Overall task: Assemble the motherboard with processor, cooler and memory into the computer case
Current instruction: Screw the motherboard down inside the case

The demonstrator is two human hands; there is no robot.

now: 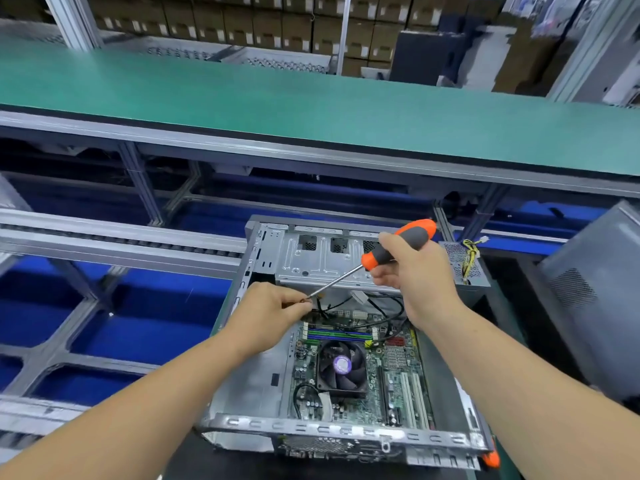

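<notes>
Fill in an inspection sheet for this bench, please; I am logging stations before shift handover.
Surface: dark bench top under the case.
Job's things: open computer case; motherboard inside, cooler fan and memory fitted.
Clutter: power supply beside the case.
Grippers: right hand grips screwdriver; left hand pinches a screw at its tip.
Cables: black cables over the board's far edge.
Surroundings: green conveyor, blue bins, stacked cartons.
</notes>
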